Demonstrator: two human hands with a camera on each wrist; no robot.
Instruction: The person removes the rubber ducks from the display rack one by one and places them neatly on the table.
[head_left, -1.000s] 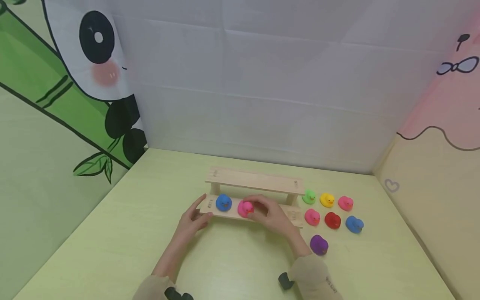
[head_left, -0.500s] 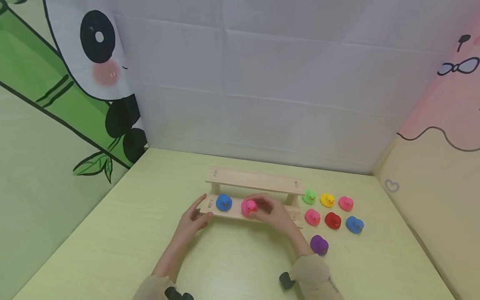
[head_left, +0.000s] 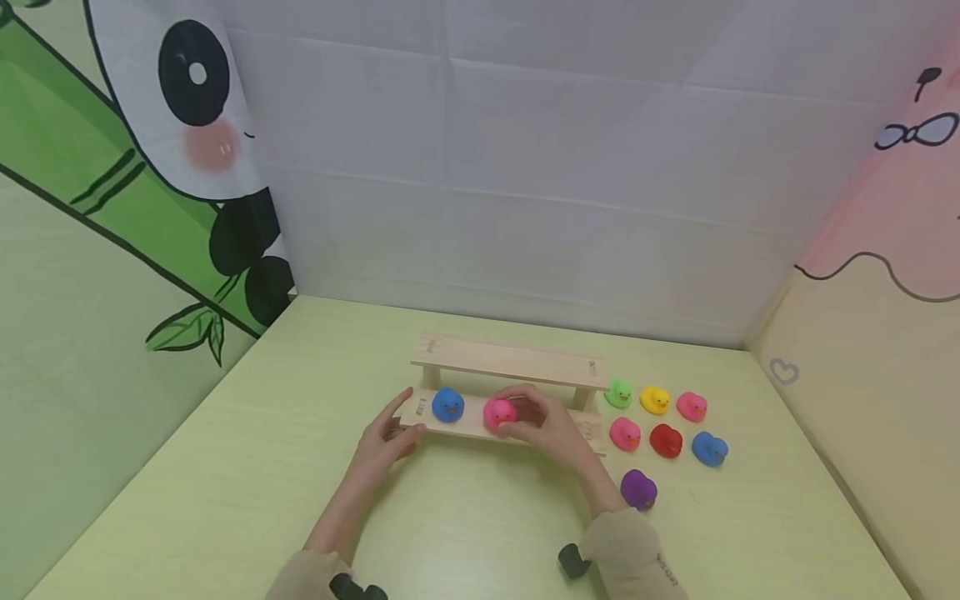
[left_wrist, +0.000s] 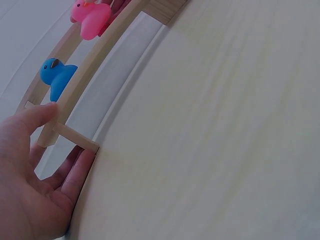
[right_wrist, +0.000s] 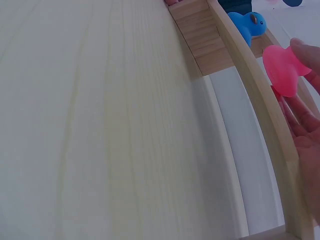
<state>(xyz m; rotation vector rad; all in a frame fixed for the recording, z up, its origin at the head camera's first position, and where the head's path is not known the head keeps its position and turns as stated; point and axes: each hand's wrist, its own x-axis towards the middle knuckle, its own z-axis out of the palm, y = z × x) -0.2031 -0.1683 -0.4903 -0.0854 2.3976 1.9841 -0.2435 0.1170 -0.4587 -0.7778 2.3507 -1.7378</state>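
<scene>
A two-tier wooden shelf (head_left: 510,360) stands on the table. My left hand (head_left: 382,442) grips the left end of its lower board, thumb on the front edge and fingers around the end beside the short leg, as the left wrist view shows. On that board sits a blue rubber duck (head_left: 447,405), near the left hand. To its right, my right hand (head_left: 546,427) pinches a pink rubber duck (head_left: 499,413) between thumb and fingers, upright over the lower board. The right wrist view shows this pink duck (right_wrist: 284,70) with fingertips at its side.
Right of the shelf lie loose ducks: green (head_left: 618,393), yellow (head_left: 655,401), two pink with one at the back (head_left: 691,407), red (head_left: 665,442), blue (head_left: 708,449) and purple (head_left: 638,489). A white cloth wall (head_left: 525,250) closes the table's back.
The right hand has shifted the pink duck slightly to the right along the lower board, mostly in the first half second. My left hand and the blue duck have stayed in place.
</scene>
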